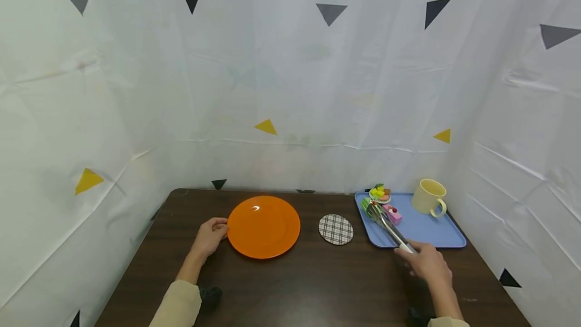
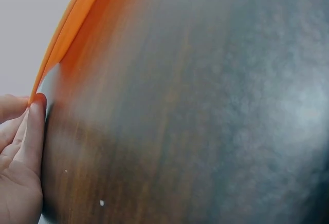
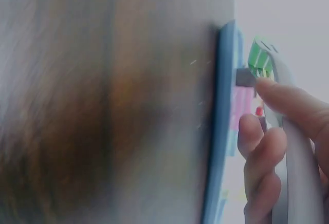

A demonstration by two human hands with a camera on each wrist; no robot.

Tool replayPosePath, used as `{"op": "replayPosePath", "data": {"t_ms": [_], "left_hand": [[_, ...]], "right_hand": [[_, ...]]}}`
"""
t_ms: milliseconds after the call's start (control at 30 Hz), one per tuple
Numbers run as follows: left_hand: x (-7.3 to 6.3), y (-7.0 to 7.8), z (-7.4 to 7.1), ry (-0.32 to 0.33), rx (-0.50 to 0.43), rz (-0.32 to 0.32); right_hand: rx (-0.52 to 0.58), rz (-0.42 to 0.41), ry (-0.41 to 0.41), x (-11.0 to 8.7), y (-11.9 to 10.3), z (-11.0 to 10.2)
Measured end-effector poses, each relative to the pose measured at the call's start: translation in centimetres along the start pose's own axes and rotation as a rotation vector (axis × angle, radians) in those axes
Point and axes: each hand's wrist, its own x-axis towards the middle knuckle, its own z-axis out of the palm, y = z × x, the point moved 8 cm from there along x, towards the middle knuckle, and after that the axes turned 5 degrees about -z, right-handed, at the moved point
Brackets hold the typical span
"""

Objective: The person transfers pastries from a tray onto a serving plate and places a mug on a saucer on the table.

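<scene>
My left hand pinches the left rim of an orange plate, thumb on one side and fingers on the other, as the left wrist view shows. In my right hand is a pair of metal tongs, reaching over a blue tray. Close to the tongs' tips is a green striped piece; whether they grip it I cannot tell. Beside the tongs on the tray sits a pink cake piece with a red top. Behind them lies a small plate of toy food.
A pale yellow mug stands at the tray's back right, handle to the right. Between plate and tray lies a round checked coaster. The dark wooden table is bordered by white curtains at the back and sides.
</scene>
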Motion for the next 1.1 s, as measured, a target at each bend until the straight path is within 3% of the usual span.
{"op": "replayPosePath", "data": {"t_ms": [200,433,667,900,1100], "left_hand": [[0.1,-0.3,0.1,0.000,-0.009,-0.013],[0.3,-0.7,0.2,0.003,-0.025,-0.015],[0.3,-0.6,-0.1,0.007,-0.017,-0.019],[0.4,0.1,-0.1,0.021,-0.011,-0.004],[0.3,-0.2,-0.1,0.035,0.004,-0.003]], "right_hand": [[0.143,-0.117,-0.007,-0.3,-1.7,0.3],[0.340,-0.157,-0.061,-0.7,-3.3,1.8],[0.375,-0.175,-0.095,-0.3,-5.2,3.9],[0.408,-0.228,-0.106,-0.2,-8.5,5.7],[0.428,-0.270,-0.119,-0.3,-11.1,7.7]]}}
